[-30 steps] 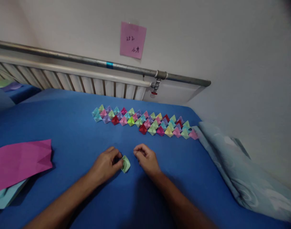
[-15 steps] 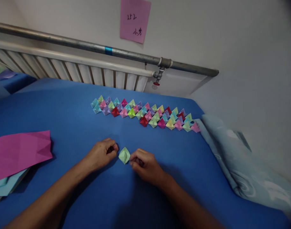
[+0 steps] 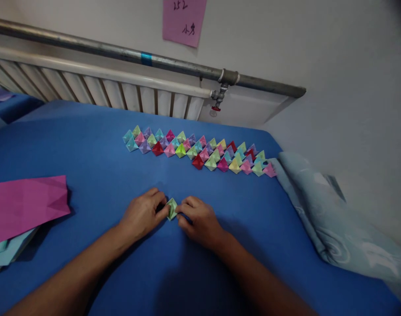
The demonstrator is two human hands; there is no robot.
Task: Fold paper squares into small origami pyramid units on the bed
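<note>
Between my two hands, low on the blue surface [image 3: 98, 175], is a small pale green folded paper boat [image 3: 171, 210]. My left hand [image 3: 144, 213] pinches its left corner between thumb and fingers. At the opposite corner, the fingers of my right hand [image 3: 200, 219] are closed on the paper. Farther back stand several similar folded paper boats [image 3: 180, 151] in red, pink, yellow, purple, blue and green, set close together in slanting rows.
A stack of paper with a magenta sheet [image 3: 27, 206] on top lies at the left. Folded pale blue patterned cloth [image 3: 319, 224] lies at the right. Behind are a white radiator [image 3: 131, 96], a metal pipe [image 3: 180, 66] and a pink note [image 3: 184, 24] on the wall.
My left hand has moved right onto the green paper boat, which now looks narrower. My right hand stays at its other corner. The view has tilted slightly downward.
</note>
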